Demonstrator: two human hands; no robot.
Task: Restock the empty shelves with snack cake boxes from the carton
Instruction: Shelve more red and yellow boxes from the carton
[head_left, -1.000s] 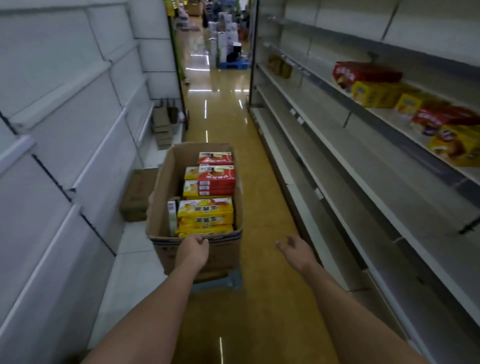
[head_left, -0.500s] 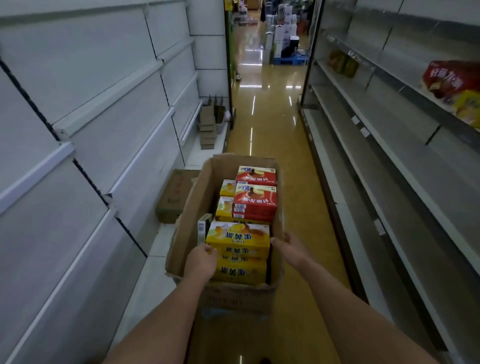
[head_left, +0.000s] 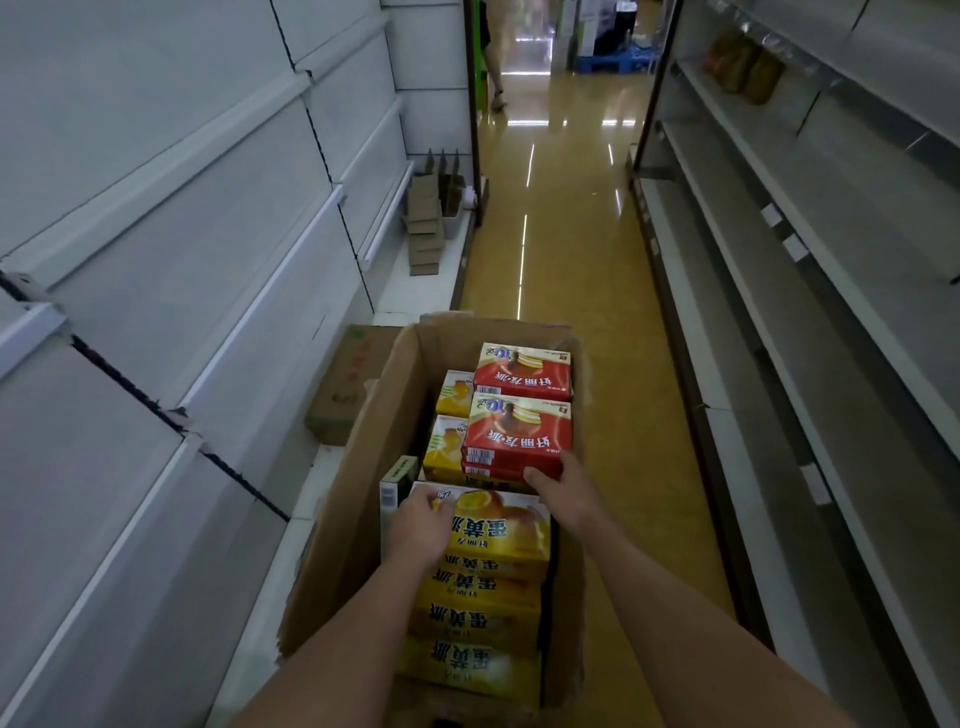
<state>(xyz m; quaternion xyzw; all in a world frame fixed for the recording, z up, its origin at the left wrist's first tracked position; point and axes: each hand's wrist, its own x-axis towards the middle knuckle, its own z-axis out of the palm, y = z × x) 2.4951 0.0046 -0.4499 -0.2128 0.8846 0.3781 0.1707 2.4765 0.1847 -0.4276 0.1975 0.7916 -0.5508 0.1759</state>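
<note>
An open cardboard carton (head_left: 363, 467) stands in the aisle, filled with snack cake boxes. A stack of yellow boxes (head_left: 498, 535) fills its near end, and two red boxes (head_left: 519, 431) lie on smaller yellow ones farther back. My left hand (head_left: 421, 530) lies on the near left corner of the top yellow box, fingers curled over its far edge. My right hand (head_left: 561, 488) grips the near right corner of the nearer red box. Bare grey shelves (head_left: 810, 332) run along the right side.
White bare shelving (head_left: 208, 270) lines the left. A closed brown carton (head_left: 348, 384) sits on the left base shelf, with folded cardboard (head_left: 426, 228) farther back. A few bags (head_left: 743, 67) sit on a far right shelf. A person's legs (head_left: 493, 62) show at the aisle end.
I have come closer to the carton. My left hand moved from the carton's near rim onto the top yellow box. My right hand moved from the carton's right side to the red box.
</note>
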